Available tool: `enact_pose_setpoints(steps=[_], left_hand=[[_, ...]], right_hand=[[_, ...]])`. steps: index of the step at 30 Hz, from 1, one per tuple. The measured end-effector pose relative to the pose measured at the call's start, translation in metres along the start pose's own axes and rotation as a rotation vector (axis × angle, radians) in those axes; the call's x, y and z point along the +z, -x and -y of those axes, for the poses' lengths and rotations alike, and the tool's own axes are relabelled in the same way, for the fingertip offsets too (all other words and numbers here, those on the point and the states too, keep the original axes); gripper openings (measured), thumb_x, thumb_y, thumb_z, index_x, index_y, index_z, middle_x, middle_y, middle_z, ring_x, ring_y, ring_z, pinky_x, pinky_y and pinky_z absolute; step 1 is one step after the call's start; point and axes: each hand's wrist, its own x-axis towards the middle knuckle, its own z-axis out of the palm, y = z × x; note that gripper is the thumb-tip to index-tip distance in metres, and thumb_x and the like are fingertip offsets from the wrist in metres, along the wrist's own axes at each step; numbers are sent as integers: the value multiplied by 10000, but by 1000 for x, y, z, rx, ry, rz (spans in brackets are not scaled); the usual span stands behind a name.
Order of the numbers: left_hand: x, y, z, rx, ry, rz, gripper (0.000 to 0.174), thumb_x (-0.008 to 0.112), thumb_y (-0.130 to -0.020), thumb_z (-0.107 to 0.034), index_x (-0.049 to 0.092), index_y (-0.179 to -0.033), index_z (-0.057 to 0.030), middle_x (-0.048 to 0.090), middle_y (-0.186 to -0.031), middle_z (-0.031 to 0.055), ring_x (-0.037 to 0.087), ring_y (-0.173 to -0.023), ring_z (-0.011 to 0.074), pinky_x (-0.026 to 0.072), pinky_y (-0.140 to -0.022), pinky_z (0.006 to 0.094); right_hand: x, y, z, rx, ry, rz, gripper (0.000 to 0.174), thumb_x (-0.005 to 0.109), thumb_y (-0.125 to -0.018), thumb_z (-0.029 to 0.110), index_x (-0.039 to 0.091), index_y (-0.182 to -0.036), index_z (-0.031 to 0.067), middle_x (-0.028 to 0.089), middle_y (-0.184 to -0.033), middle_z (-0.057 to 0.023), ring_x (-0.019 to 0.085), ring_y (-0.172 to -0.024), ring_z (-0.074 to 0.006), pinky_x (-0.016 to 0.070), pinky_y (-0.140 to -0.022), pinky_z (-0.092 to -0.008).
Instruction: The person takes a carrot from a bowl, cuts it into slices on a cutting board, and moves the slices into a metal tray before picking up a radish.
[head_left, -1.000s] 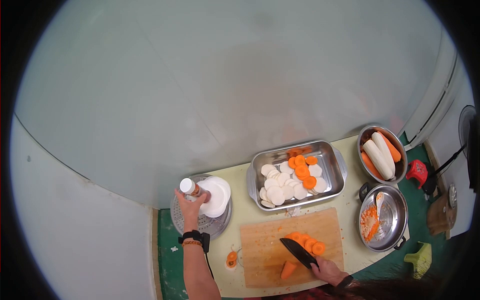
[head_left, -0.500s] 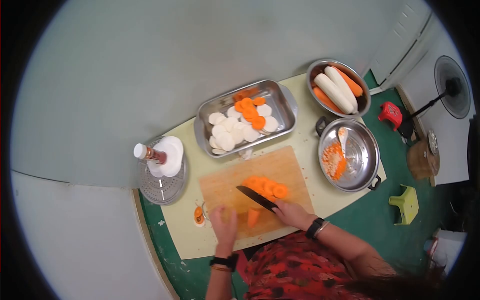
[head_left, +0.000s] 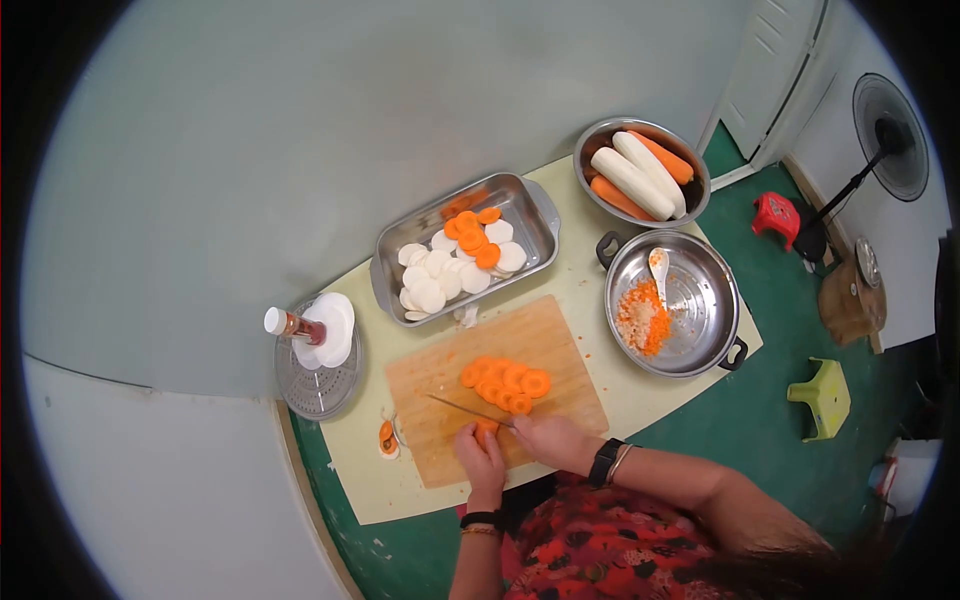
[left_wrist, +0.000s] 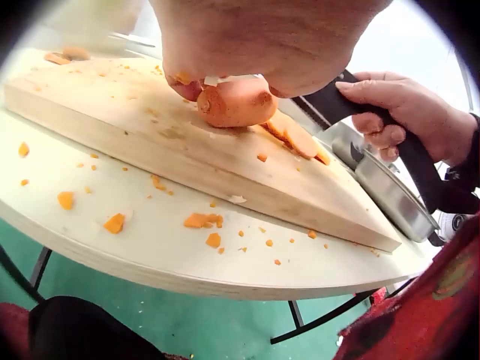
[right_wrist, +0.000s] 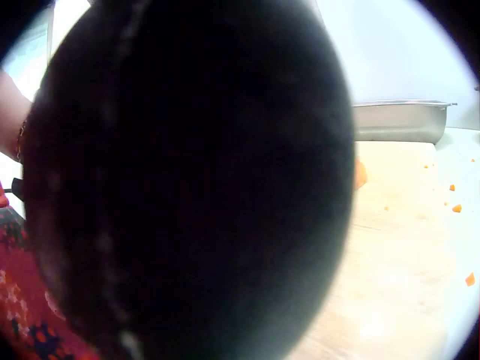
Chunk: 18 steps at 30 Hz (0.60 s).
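Observation:
On the wooden cutting board [head_left: 425, 390], my left hand [head_left: 482, 462] holds a carrot piece [left_wrist: 240, 103] near the front edge. The fingers hide part of the carrot in the head view. My right hand [head_left: 553, 440] grips the black handle [left_wrist: 405, 142] of a kitchen knife [head_left: 458, 406]. Its blade stands on edge right beside the left fingers, at the carrot. A row of round carrot slices [head_left: 505, 382] lies just behind the blade. In the right wrist view, a large dark shape blocks most of the scene.
Behind the board stands a metal tray [head_left: 540, 235] with white and carrot slices. To the right are a bowl [head_left: 590, 140] of whole vegetables and a pan [head_left: 715, 300] with chopped bits and a spoon. A red bottle [head_left: 295, 326] stands at left. Carrot scraps [left_wrist: 199, 220] litter the front edge.
My left hand has left the bottle at the far left and come to the carrot piece. The knife has turned from lying flat to standing on edge there. The head view has shifted.

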Motion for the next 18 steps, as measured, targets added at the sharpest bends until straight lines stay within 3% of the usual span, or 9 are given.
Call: enact_pose_setpoints(steps=[5,13,18], left_hand=[[19,9,9,-10,-50,-65,302,540,-894,-120,451,-1127,49,499,-1062,240,485,-993,389,386,-888,451],[21,6,22,-4,-57,-42,298,570,-871,-140,457,-1080,40,502,-992,243,501,-899,401,401,-809,471],[16,-2,12,-30,-55,-53,264,546,-890,-223,514,-965,28,519,-916,226,505,-856,402,409,-749,453]], right_hand=[[9,10,1,-52,107,-3,104,484,-870,145,516,-888,47,632,-647,-115,652,-601,-290,509,-498,-400],[1,13,8,-4,116,37,79,514,-816,103,514,-875,50,620,-685,-105,648,-618,-293,503,-482,-394],[7,21,6,9,134,32,75,535,-791,88,509,-847,46,609,-655,-93,643,-589,-278,492,-456,-383]])
